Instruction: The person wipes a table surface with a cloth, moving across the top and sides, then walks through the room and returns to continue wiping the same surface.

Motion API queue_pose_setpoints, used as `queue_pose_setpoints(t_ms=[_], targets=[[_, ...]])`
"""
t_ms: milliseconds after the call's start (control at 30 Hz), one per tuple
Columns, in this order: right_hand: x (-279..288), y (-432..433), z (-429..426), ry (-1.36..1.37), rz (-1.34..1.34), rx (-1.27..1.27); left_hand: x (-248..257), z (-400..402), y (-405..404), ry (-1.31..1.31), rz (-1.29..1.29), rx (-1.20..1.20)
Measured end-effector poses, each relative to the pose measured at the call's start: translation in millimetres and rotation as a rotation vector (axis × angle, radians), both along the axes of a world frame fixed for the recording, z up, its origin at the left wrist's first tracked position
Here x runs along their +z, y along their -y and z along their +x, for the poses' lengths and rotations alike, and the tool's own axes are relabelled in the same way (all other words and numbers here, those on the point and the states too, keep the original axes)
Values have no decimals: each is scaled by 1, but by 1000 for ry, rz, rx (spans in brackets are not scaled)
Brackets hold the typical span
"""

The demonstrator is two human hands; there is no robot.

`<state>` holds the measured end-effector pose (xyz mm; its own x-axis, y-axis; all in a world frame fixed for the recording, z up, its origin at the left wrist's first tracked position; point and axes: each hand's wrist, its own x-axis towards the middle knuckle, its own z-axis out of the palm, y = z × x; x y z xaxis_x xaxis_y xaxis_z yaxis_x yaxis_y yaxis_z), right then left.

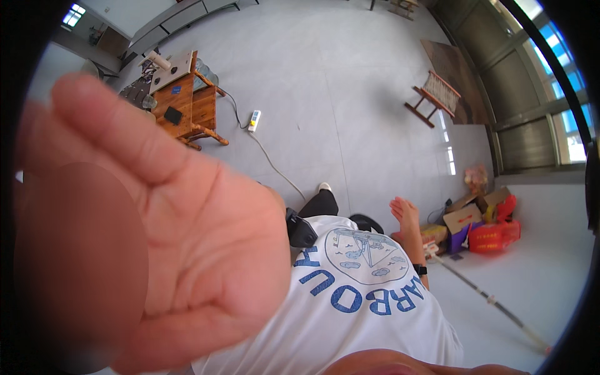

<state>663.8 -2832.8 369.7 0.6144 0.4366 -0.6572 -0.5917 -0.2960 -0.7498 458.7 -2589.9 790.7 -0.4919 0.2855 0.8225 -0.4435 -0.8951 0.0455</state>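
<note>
My left hand [206, 234] is raised close to the camera, palm towards it, and fills much of the left side. It holds nothing. A smooth oval patch covers part of its fingers. A black camera-like device [302, 230] shows by its wrist. Lower down at the right, my right hand [407, 214] is held out with straight fingers and nothing in it. A black watch [420, 269] is on that wrist. Between the hands is my white T-shirt [375, 323], with a printed drawing and blue lettering. One white shoe [325, 187] shows beyond it.
A wooden table [180, 101] stands at the left. A power strip [254, 121] with a cable lies on the grey tiled floor [300, 61]. A folding stool [436, 96] is at the right. Near the wall are cardboard boxes [461, 219], a red bag [497, 236] and a long pole [487, 297].
</note>
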Motion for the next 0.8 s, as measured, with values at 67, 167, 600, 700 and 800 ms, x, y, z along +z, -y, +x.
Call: queue_pose_setpoints(t_ms=[67,167,600,700,800], targets=[[-57,9,38,-14,-148,-63,-2,34,-47,-15,-97,1],[-122,50,76,884,-1007,1260,0,82,-113,-160,-201,-26],[-154,-273,274,574,-957,1479,-238,153,-532,-1481,-900,268],[-198,-507,376,993,-944,1843,-296,108,-561,-1633,-1101,340],[-181,-763,472,1547,-857,1629,-335,97,-606,-1797,-1176,377]])
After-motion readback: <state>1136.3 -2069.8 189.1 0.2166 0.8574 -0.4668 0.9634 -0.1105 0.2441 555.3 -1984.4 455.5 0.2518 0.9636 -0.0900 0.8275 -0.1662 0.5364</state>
